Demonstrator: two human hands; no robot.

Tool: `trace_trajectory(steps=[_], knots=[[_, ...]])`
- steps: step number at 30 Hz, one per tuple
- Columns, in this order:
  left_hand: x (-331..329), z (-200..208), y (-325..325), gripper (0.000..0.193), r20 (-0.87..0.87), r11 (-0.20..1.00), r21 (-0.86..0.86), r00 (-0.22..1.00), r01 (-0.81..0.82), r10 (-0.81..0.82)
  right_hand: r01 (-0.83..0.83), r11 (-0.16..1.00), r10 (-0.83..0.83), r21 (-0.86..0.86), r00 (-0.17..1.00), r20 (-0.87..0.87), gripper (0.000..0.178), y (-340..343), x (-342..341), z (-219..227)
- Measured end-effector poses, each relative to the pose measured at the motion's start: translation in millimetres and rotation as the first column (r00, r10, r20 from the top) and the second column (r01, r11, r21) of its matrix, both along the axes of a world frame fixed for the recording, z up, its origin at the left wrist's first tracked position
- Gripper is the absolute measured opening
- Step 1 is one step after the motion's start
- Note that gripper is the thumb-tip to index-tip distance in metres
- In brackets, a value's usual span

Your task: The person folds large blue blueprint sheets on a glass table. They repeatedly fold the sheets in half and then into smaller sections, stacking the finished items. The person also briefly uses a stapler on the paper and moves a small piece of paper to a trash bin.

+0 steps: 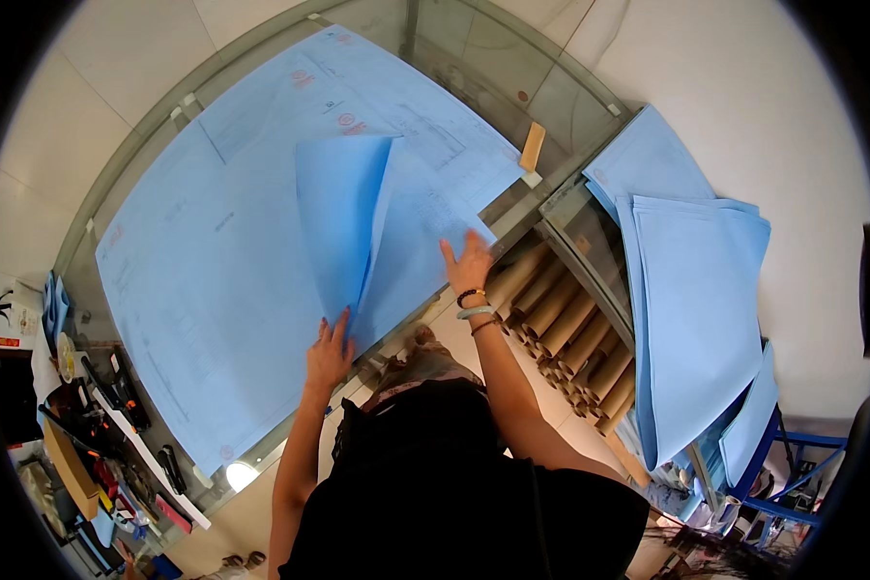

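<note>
A large blue drawing sheet (213,280) with fine lines and a few red stamps covers most of the glass table. On its middle, a blue folded paper flap (343,203) rises in a narrow cone shape, its point toward me. At that lower point, my left hand (330,356) rests with fingers stretched out, touching the paper. My right hand (470,261), slightly blurred, is over the sheet's right edge with thumb and fingers apart. Beaded bracelets circle that wrist. Nothing shows in its grasp. Whether the flap belongs to the large sheet, I cannot tell.
Folded blue sheets (701,309) are stacked on the right-hand surface. Brown cardboard tubes (570,319) lie beneath it. A tan strip (532,147) sits at the far right table edge. Staplers (126,387), a long white ruler (150,459) and other tools crowd the left end.
</note>
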State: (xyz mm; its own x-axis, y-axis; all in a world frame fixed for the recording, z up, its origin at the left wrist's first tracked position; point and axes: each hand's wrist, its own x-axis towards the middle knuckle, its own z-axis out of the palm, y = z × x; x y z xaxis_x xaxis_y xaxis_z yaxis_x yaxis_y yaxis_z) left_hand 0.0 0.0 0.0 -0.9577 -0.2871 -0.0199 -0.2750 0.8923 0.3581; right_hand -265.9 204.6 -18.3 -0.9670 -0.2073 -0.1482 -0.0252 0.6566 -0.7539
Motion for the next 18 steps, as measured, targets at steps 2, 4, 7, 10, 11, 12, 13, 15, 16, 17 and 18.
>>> trace_trajectory(steps=[2,4,7,10,11,12,13,15,16,17,18], knots=[[-3,-10,0,0.064,-0.057,0.995,0.085,0.997,-0.052,0.057,0.219,0.868,-0.076,0.446,0.946,-0.316,0.077,11,2,-23],[-8,4,-12,0.060,0.139,0.960,0.190,0.974,-0.205,0.180,0.202,0.861,0.007,0.467,0.913,-0.407,0.070,7,6,-34],[-1,7,-19,0.060,0.263,0.979,0.117,0.956,-0.166,0.130,0.135,0.880,0.096,0.455,0.888,-0.451,0.063,0,13,-37],[2,8,-10,0.066,0.124,0.999,0.041,0.992,0.001,-0.006,-0.078,0.965,0.128,0.249,0.973,-0.194,0.060,-6,15,-21],[-1,10,-7,0.070,0.045,0.998,0.023,0.998,0.051,-0.052,-0.153,0.984,0.159,0.089,0.985,-0.065,0.059,-9,12,-13],[-3,15,-3,0.075,0.023,0.999,0.024,0.999,0.049,-0.050,-0.125,0.992,0.125,-0.011,0.991,0.050,0.067,-14,13,1],[-3,21,2,0.081,0.005,0.999,0.028,0.999,0.046,-0.047,-0.018,0.996,0.029,0.093,0.993,-0.117,0.070,-17,19,16],[-1,24,3,0.090,0.007,0.999,0.044,1.000,0.030,-0.030,0.235,0.945,-0.108,0.227,0.880,-0.462,0.076,-21,27,42],[-1,22,3,0.093,0.025,0.998,0.057,1.000,0.017,-0.018,0.282,0.918,-0.124,0.279,0.872,-0.474,0.081,-14,21,37],[0,21,2,0.096,0.044,0.998,0.070,0.999,0.001,-0.005,0.273,0.899,-0.113,0.343,0.900,-0.421,0.080,-7,15,27],[-1,19,2,0.096,0.032,0.997,0.076,0.999,0.007,-0.010,0.269,0.873,-0.113,0.408,0.923,-0.367,0.079,2,11,15]])
